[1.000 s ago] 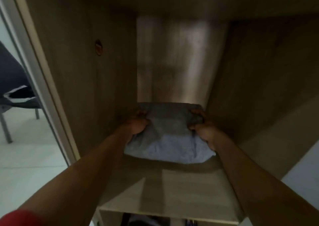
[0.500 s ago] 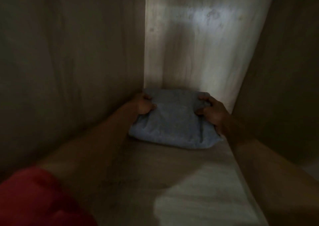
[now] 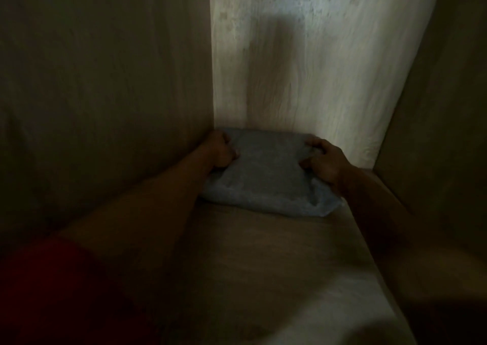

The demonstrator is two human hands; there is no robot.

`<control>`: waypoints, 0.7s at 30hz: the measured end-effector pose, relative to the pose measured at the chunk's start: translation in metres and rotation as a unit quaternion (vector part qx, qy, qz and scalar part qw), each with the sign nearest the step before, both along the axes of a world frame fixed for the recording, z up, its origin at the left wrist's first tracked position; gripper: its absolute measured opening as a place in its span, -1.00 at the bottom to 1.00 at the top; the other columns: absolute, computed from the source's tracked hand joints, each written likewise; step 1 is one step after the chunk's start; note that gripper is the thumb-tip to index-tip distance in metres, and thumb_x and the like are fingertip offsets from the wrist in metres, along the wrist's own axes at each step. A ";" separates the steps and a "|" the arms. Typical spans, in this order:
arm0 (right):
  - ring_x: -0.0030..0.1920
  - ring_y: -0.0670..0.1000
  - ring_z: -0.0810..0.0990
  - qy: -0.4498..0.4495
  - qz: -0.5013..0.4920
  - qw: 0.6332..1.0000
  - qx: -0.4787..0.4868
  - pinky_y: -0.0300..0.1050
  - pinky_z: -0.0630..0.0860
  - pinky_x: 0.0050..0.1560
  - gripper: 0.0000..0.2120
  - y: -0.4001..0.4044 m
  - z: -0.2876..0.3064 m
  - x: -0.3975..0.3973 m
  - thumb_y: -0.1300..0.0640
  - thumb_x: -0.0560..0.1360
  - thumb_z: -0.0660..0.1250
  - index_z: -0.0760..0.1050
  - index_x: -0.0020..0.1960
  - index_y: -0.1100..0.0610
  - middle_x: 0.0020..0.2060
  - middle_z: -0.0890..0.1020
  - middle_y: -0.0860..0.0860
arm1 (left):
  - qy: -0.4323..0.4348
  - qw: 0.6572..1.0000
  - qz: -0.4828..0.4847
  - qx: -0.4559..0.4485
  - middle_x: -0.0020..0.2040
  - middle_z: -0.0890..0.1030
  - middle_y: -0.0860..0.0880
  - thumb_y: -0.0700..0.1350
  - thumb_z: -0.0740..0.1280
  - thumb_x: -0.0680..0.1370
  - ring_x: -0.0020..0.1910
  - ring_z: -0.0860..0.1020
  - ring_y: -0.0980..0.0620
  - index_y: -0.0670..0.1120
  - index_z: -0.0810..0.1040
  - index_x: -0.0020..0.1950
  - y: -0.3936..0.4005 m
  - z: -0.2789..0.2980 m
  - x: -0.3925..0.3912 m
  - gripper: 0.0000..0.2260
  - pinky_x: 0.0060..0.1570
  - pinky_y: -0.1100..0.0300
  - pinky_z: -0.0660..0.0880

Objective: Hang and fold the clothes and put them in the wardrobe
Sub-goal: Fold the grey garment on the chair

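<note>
Folded blue garment (image 3: 266,176) on wardrobe shelf (image 3: 276,252), between left hand (image 3: 220,151) and right hand (image 3: 322,164), curled fingers (image 3: 312,143) gripping its sides.

Dim, murky interior; back panel (image 3: 316,68) palely lit, shadow across it; soft blur throughout.

Dim wooden walls (image 3: 105,81), pale lit back panel (image 3: 316,68).

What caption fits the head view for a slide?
Both hands, left hand and right hand, grip a folded blue-grey garment at the back of a dim wooden wardrobe shelf.
</note>
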State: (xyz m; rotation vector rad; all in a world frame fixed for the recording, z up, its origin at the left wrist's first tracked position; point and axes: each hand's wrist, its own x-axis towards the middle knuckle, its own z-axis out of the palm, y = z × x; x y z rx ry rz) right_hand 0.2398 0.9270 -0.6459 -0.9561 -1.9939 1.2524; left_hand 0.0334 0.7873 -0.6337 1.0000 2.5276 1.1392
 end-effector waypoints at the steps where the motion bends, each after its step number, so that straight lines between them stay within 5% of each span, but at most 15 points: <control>1: 0.19 0.09 0.47 -0.009 0.000 1.000 0.011 -0.12 0.46 0.17 -0.39 0.002 -0.002 -0.002 0.33 0.46 0.44 0.37 0.46 0.09 0.39 0.41 0.16 | 0.023 1.000 0.001 -0.014 0.46 0.36 -0.20 -0.06 0.46 0.52 0.39 0.40 -0.18 -0.15 0.34 0.48 0.002 0.000 -0.001 -0.41 0.38 0.00 0.38; 6: 0.34 0.21 0.45 -0.077 -0.048 0.993 0.080 0.05 0.46 0.33 -0.33 0.001 -0.007 -0.009 0.16 0.48 0.45 0.27 0.52 0.03 0.42 0.40 0.16 | 0.225 0.971 0.000 -0.086 0.44 0.34 -0.23 0.00 0.43 0.54 0.37 0.40 -0.22 -0.18 0.34 0.47 0.000 -0.004 0.007 -0.42 0.32 0.00 0.38; 10: 0.51 0.24 0.14 -0.228 -0.159 0.901 0.332 0.30 0.19 0.43 -0.46 -0.021 -0.005 -0.009 -0.02 0.55 0.28 0.26 0.51 -0.03 0.56 0.13 0.12 | 0.422 0.902 -0.018 -0.091 0.24 0.52 -0.20 -0.02 0.27 0.58 0.17 0.50 -0.24 -0.15 0.57 0.16 -0.004 -0.002 0.017 -0.73 0.13 -0.04 0.47; 12: 0.57 0.19 0.05 -0.276 -0.101 0.865 0.407 0.34 0.01 0.49 -0.51 -0.026 -0.006 -0.011 -0.14 0.61 0.12 0.30 0.50 -0.03 0.59 0.14 0.08 | 0.407 0.904 -0.059 -0.113 0.18 0.60 -0.20 0.04 0.17 0.62 0.13 0.56 -0.22 -0.13 0.61 0.13 -0.005 -0.003 0.022 -0.68 0.11 -0.02 0.51; 15: 0.58 0.17 0.08 -0.331 -0.027 0.880 0.340 0.40 -0.18 0.48 -0.42 -0.030 -0.017 -0.014 -0.29 0.62 -0.13 0.23 0.55 -0.10 0.56 0.25 0.06 | 0.283 0.941 -0.094 -0.161 0.39 0.50 -0.17 0.17 -0.01 0.67 0.34 0.46 -0.20 -0.06 0.50 0.36 -0.004 -0.020 0.020 -0.51 0.37 0.01 0.35; 18: 0.60 0.14 0.04 -0.333 -0.011 0.896 0.292 0.41 -0.17 0.47 -0.39 -0.030 -0.029 -0.010 -0.34 0.61 -0.22 0.03 0.60 -0.17 0.61 0.12 0.05 | 0.225 0.955 -0.083 -0.177 0.56 0.27 -0.12 0.20 -0.10 0.67 0.51 0.27 -0.16 -0.06 0.24 0.57 -0.004 -0.034 0.015 -0.44 0.48 -0.02 0.13; 21: 0.61 0.14 -0.04 -0.319 -0.019 0.906 0.278 0.40 -0.14 0.48 -0.40 -0.033 -0.029 -0.004 -0.33 0.61 -0.20 -0.03 0.61 -0.18 0.62 0.03 0.03 | 0.247 0.954 -0.065 -0.157 0.54 0.30 -0.17 0.17 -0.10 0.67 0.50 0.29 -0.19 -0.11 0.24 0.56 -0.007 -0.034 0.019 -0.44 0.51 -0.10 0.12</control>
